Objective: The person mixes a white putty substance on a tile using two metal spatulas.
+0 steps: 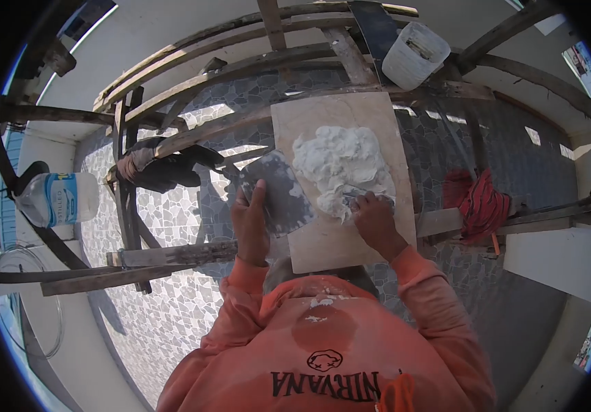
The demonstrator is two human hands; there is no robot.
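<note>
White putty (343, 159) lies in a thick, lumpy heap on a pale wooden board (316, 250) in front of me. My left hand (251, 220) grips a dark flat plate (283, 199) by its left edge, thumb on top. White smears mark the plate's surface, and it overlaps the board's left side. At the heap's lower right, my right hand (376, 221) is closed round a putty knife (356, 194). Its blade touches the putty, and the fingers hide most of its handle.
Wooden scaffold beams (240, 72) surround the board above a stone-patterned floor (172, 237). A white container (416, 56) stands at the upper right. A dark cloth (165, 165) and a red cloth (477, 206) hang on beams. A clear plastic jug (62, 199) is at left.
</note>
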